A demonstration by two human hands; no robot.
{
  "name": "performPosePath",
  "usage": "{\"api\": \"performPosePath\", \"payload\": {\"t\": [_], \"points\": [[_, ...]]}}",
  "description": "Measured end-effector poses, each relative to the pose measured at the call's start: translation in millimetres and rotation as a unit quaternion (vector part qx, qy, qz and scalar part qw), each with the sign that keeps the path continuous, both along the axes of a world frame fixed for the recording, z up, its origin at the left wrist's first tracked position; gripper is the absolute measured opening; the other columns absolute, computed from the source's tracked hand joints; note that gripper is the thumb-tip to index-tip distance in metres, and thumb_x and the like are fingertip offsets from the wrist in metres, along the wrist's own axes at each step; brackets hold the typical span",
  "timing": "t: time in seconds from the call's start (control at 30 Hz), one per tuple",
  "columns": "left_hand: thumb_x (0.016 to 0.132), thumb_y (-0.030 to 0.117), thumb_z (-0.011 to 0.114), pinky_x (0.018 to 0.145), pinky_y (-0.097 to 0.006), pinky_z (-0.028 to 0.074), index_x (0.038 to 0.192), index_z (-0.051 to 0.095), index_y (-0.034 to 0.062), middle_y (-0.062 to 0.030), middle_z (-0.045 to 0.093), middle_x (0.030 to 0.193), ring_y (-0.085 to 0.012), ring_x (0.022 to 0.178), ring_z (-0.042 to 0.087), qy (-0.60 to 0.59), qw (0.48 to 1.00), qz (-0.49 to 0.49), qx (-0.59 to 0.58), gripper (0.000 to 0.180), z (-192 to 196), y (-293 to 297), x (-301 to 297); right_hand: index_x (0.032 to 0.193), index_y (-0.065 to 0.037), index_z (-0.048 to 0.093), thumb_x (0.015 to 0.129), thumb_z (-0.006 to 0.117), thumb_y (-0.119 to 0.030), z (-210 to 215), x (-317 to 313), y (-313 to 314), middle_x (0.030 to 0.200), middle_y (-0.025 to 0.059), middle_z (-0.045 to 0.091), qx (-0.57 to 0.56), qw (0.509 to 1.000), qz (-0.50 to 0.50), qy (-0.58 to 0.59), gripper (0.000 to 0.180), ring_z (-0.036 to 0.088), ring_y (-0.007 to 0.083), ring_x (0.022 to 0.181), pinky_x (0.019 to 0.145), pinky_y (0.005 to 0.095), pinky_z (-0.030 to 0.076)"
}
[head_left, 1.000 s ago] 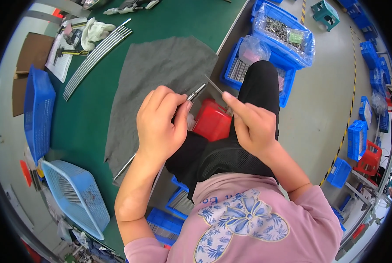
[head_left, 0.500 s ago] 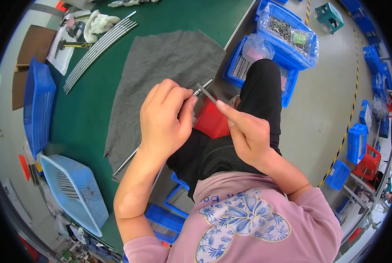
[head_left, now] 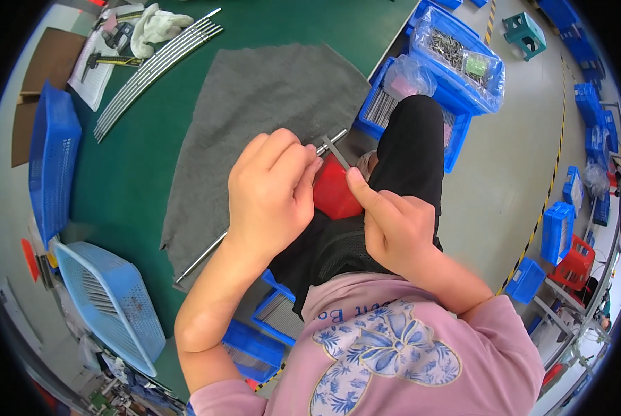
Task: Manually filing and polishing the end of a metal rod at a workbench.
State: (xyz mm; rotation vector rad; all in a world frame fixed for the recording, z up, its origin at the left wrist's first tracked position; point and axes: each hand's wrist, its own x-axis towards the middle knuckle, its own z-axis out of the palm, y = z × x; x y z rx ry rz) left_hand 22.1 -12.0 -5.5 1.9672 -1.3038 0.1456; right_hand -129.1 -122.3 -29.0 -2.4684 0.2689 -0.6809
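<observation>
A long, slim metal rod (head_left: 201, 261) slants over the grey cloth (head_left: 255, 90), its far end past the cloth's edge. My left hand (head_left: 272, 191) is closed around this rod, with thumb and fingers pinching close to the stepped far end. In my right hand (head_left: 401, 222) is a narrow grey strip that looks like a flat file (head_left: 338, 155). Its tip lies across the rod just beyond my left fingertips. My right index finger stretches along the file, while the other fingers curl beneath; the handle end is hidden in the hand.
Several bright rods (head_left: 158, 73) lie on the green table (head_left: 123, 180) near a white glove (head_left: 154, 31) and calipers (head_left: 116, 61). Blue baskets (head_left: 50, 159) line the left edge. A red bin (head_left: 336, 191) sits below my hands; a blue crate (head_left: 456, 156) stands beside my knee.
The whole view has shifted slightly. Both hands, the rod and the file appear a little farther right and lower, with almost the same placement relative to one another.
</observation>
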Motion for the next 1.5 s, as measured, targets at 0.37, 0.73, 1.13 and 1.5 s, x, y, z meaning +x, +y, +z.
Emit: {"api": "performPosePath", "payload": {"t": [0.37,0.73,1.13,1.5], "points": [[0.066,-0.004,0.07,0.054,-0.036,0.044,0.074,0.06,0.0018,-0.0069,0.054,0.071,-0.0257,0.062,0.053,0.008,1.0,0.005,0.0,0.014,0.9,-2.3,-1.7,0.125,-0.01,0.062,0.074,0.058,0.003,28.4,-2.1,-7.2,0.058,0.0074,0.051,-0.039,0.994,0.017,0.106,0.052,0.048,0.0252,0.044,0.044,0.0352,0.039],[0.066,-0.005,0.07,0.054,-0.036,0.044,0.074,0.059,0.0016,-0.0075,0.053,0.072,-0.026,0.062,0.053,0.009,1.0,0.004,0.006,0.015,1.5,-1.8,-2.1,0.125,-0.006,0.062,0.072,0.059,0.005,23.4,29.1,-9.3,0.056,0.0057,0.047,-0.052,0.997,0.03,0.054,0.054,0.046,0.0209,0.042,0.042,0.0332,0.038],[0.065,-0.006,0.069,0.054,-0.036,0.043,0.073,0.058,0.0017,-0.0078,0.052,0.071,-0.0268,0.062,0.052,0.036,0.999,-0.006,0.009,0.016,2.8,-1.1,-0.7,0.115,-0.001,0.067,0.068,0.059,0.007,-13.3,3.8,-2.9,0.054,0.0046,0.044,-0.041,0.999,0.001,-0.031,0.048,0.041,0.019,0.04,0.041,0.0308,0.033],[0.065,-0.006,0.069,0.054,-0.036,0.044,0.073,0.057,0.0018,-0.008,0.053,0.071,-0.027,0.062,0.053,0.02,1.0,-0.008,0.012,0.016,2.9,-3.2,-0.8,0.117,-0.008,0.068,0.065,0.064,-0.002,-37.2,5.3,-1.9,0.052,-0.0002,0.04,-0.044,0.996,-0.021,-0.071,0.052,0.04,0.0145,0.038,0.038,0.0279,0.033]]}}
